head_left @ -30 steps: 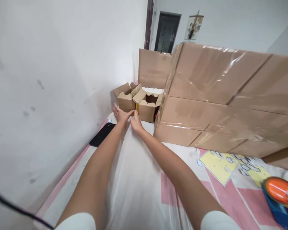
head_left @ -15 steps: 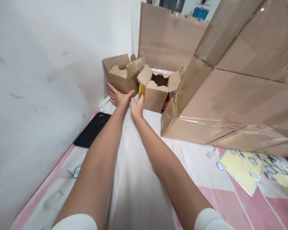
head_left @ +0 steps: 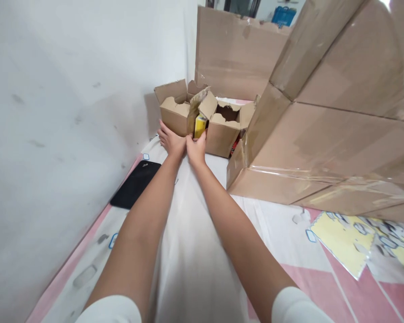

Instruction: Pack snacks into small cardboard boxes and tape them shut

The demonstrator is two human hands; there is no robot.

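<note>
Brown taped cardboard forms the large carton (head_left: 343,139) in the head view. Left of it stand one open box (head_left: 223,137) and, farther left, a second box (head_left: 174,115); between them a bright yellow pack (head_left: 199,125) shows, long side roughly upright. The right hand (head_left: 197,150) is nearer, at the pack's foot; whether it grips, one cannot tell. The left hand (head_left: 172,141) has its fingers apart before the second box.

left hand (head_left: 172,141), fingers spread, at front of left box (head_left: 175,119); right hand (head_left: 196,149) beside it, thumb up by near left corner of right box (head_left: 222,137), fingers mostly hidden. yellow thing (head_left: 199,126) between the boxes. both boxes open-topped, toward far left corner of sheet (head_left: 195,251). black pad (head_left: 133,186) on sheet's left edge, near wall (head_left: 70,112). big taped carton (head_left: 343,139) right of boxes, cardboard panel (head_left: 234,54) upright behind.
</note>
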